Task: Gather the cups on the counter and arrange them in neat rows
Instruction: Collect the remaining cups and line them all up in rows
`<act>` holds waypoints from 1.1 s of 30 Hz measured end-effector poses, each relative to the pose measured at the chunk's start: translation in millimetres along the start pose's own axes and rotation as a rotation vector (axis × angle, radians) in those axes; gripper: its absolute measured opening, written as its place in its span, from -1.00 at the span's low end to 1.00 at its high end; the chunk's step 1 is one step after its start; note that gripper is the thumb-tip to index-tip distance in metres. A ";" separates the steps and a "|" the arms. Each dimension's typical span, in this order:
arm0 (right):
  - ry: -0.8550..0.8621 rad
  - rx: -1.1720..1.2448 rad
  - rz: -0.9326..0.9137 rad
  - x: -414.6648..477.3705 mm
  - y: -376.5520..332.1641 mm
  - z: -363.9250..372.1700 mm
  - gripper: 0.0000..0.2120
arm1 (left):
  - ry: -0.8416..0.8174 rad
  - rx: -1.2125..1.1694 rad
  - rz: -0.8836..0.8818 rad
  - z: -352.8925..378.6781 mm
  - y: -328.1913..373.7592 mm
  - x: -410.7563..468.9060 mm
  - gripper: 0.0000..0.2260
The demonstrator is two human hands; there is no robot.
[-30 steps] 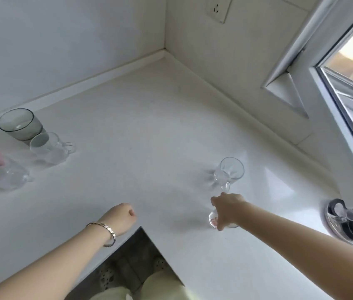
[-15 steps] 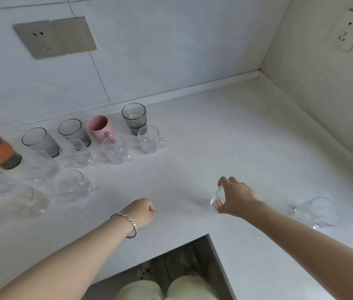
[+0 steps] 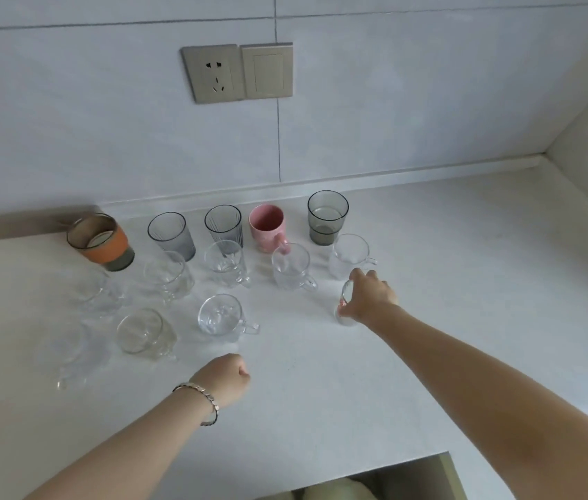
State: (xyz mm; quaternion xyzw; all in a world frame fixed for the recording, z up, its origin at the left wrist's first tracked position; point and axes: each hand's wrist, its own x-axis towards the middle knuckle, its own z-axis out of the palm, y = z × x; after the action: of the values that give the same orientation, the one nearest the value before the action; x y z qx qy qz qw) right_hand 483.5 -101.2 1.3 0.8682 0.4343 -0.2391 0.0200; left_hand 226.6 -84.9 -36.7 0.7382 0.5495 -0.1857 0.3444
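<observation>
My right hand grips a small clear glass, its base at the white counter, just in front of a clear handled cup. Rows of cups stand to the left. The back row holds an orange-banded cup, two grey tumblers, a pink mug and a smoky glass. In front of these stand several clear handled cups, among them one and another nearest my left hand, which is a closed fist resting on the counter.
A wall socket and switch plate sit on the tiled wall above the cups. The counter turns a corner at the far right. A cut-out in the counter's front edge lies below my right arm.
My view has swung left from the window corner to the rows of cups. My right hand has carried the small clear glass from the right side of the counter to the end of the rows.
</observation>
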 end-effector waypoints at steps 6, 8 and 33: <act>0.103 0.053 0.002 -3.3 2.7 6.4 -0.37 | -0.020 0.009 0.059 0.4 7.1 8.4 -0.79; 0.088 0.081 -0.005 -11.3 11.6 9.4 -0.26 | -0.031 0.016 0.082 1.7 18.5 10.3 -0.76; 0.008 0.172 0.573 -164.4 419.6 -17.5 -0.22 | -0.166 0.294 0.451 158.5 289.3 -42.9 -0.75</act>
State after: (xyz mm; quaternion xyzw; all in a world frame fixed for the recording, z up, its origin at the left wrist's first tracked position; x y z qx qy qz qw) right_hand 727.2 -480.4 15.3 0.9549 0.1497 -0.2562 0.0112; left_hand 500.8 -273.0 -30.6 0.8662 0.3084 -0.2417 0.3100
